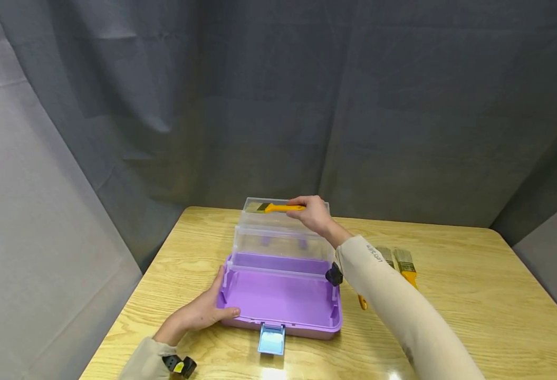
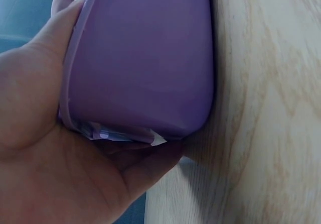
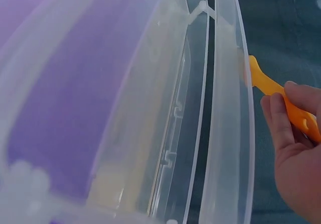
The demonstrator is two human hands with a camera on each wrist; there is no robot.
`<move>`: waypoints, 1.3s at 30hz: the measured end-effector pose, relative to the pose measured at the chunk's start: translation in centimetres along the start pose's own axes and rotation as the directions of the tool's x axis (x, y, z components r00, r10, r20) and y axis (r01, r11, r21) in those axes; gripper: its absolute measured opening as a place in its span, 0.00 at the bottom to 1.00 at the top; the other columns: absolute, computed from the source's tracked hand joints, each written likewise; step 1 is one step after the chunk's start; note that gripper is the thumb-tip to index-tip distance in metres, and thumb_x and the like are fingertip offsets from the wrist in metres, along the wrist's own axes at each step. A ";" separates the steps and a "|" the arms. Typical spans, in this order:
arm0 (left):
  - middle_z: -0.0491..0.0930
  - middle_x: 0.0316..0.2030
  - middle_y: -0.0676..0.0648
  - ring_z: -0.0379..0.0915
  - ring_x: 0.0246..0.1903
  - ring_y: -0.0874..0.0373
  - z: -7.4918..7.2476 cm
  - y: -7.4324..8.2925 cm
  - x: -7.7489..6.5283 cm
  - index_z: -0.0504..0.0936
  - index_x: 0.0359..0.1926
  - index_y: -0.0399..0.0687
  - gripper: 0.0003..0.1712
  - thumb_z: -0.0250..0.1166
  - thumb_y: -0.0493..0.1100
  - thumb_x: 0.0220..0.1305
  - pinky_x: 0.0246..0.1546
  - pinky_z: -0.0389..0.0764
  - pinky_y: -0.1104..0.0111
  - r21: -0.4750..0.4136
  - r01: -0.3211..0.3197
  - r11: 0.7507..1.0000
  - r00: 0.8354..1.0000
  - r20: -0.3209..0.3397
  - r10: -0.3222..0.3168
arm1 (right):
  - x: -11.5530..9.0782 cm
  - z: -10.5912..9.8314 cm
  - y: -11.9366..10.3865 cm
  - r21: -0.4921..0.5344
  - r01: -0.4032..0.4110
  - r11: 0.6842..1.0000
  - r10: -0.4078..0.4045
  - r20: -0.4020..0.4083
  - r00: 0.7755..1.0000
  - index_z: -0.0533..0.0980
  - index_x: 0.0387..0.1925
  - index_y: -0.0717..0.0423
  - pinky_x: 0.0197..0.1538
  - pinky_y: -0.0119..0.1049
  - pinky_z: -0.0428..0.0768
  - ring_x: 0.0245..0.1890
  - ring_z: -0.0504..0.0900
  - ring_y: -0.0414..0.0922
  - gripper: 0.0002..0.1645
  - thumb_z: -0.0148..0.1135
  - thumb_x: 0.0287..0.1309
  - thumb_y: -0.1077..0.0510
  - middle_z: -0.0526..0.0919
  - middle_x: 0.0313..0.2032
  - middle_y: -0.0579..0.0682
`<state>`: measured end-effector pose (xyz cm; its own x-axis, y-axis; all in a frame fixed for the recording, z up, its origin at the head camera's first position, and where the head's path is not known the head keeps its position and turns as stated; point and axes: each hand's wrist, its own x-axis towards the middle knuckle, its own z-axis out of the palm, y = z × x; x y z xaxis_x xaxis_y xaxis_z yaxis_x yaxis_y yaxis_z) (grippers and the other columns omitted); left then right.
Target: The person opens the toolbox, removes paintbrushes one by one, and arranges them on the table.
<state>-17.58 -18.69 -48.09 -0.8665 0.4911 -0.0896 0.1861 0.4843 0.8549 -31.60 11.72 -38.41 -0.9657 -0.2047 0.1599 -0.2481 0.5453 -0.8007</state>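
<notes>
A purple toolbox (image 1: 278, 298) stands unfolded on the table, its clear plastic trays (image 1: 283, 241) raised in steps at the back. My left hand (image 1: 199, 311) grips the box's left front corner, thumb on the front rim and fingers along the left side; the left wrist view shows the purple wall (image 2: 145, 48) close up. My right hand (image 1: 314, 215) pinches a paintbrush (image 1: 276, 208) by its yellow handle at the topmost tray, bristles pointing left. In the right wrist view the handle (image 3: 266, 82) meets the tray's rim; the bristles sit behind the cloudy plastic.
Two more paintbrushes (image 1: 404, 261) lie on the wooden table (image 1: 473, 295) right of the box, partly hidden by the right forearm. A yellow handle end (image 1: 362, 302) shows beside that sleeve. A light-blue latch (image 1: 271, 340) hangs at the box's front. Dark cloth (image 1: 269, 105) hangs behind.
</notes>
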 end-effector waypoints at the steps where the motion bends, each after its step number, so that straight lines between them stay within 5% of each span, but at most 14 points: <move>1: 0.26 0.71 0.33 0.30 0.70 0.39 0.0 0.0 0.0 0.21 0.71 0.44 0.66 0.69 0.45 0.57 0.67 0.39 0.48 0.001 0.003 1.000 1.000 -0.001 -0.003 | -0.1 -0.1 0.0 0.008 -0.003 1.000 0.003 -0.010 1.000 0.81 0.49 0.60 0.42 0.37 0.81 0.38 0.79 0.49 0.18 0.66 0.56 0.59 0.82 0.46 0.56; 14: 0.31 0.71 0.31 0.34 0.69 0.37 -0.5 -0.4 -0.3 0.22 0.72 0.46 0.66 0.69 0.47 0.57 0.66 0.41 0.47 0.010 0.049 0.999 0.999 -0.013 -0.049 | -3.3 -3.7 1.2 0.198 -0.021 0.980 0.040 -0.090 0.995 0.82 0.49 0.56 0.44 0.36 0.79 0.48 0.76 0.50 0.18 0.68 0.55 0.58 0.81 0.49 0.54; 20: 0.27 0.71 0.33 0.31 0.69 0.38 -0.6 -0.6 -0.3 0.20 0.71 0.45 0.67 0.69 0.48 0.57 0.66 0.39 0.48 0.001 0.063 0.998 0.998 0.006 -0.063 | -6.2 -7.3 2.1 0.210 -0.047 0.977 0.063 -0.067 0.996 0.80 0.52 0.56 0.49 0.39 0.78 0.54 0.73 0.51 0.22 0.68 0.55 0.56 0.79 0.53 0.55; 28: 0.27 0.71 0.33 0.32 0.69 0.38 -0.8 -0.8 -0.3 0.20 0.71 0.45 0.67 0.69 0.49 0.57 0.67 0.40 0.49 0.017 0.070 0.997 0.998 0.003 -0.070 | -10.3 -12.7 4.7 0.254 -0.047 0.966 0.068 -0.076 0.995 0.76 0.55 0.64 0.45 0.27 0.79 0.51 0.75 0.43 0.29 0.68 0.54 0.55 0.82 0.50 0.47; 33: 0.25 0.71 0.34 0.30 0.69 0.39 -0.9 -0.7 -0.4 0.19 0.71 0.45 0.67 0.68 0.49 0.57 0.67 0.38 0.49 0.017 0.078 0.997 0.997 0.006 -0.078 | -12.8 -15.5 7.5 0.399 -0.020 0.917 0.052 -0.070 0.996 0.75 0.54 0.68 0.42 0.27 0.80 0.44 0.80 0.36 0.25 0.66 0.55 0.62 0.83 0.46 0.39; 39: 0.26 0.71 0.33 0.31 0.69 0.38 -1.0 -0.6 -0.6 0.19 0.71 0.46 0.68 0.69 0.49 0.57 0.66 0.38 0.48 0.007 0.066 0.998 0.998 -0.002 -0.066 | -15.7 -18.3 11.7 0.553 -0.058 0.831 0.079 -0.015 0.997 0.79 0.51 0.61 0.45 0.25 0.78 0.43 0.81 0.35 0.18 0.60 0.59 0.70 0.82 0.46 0.39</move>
<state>-17.65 -19.93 -48.05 -0.8778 0.4566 -0.1447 0.1316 0.5204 0.8438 -20.78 36.23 -39.71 -0.9833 -0.1491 0.1047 -0.1082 0.0160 -0.9940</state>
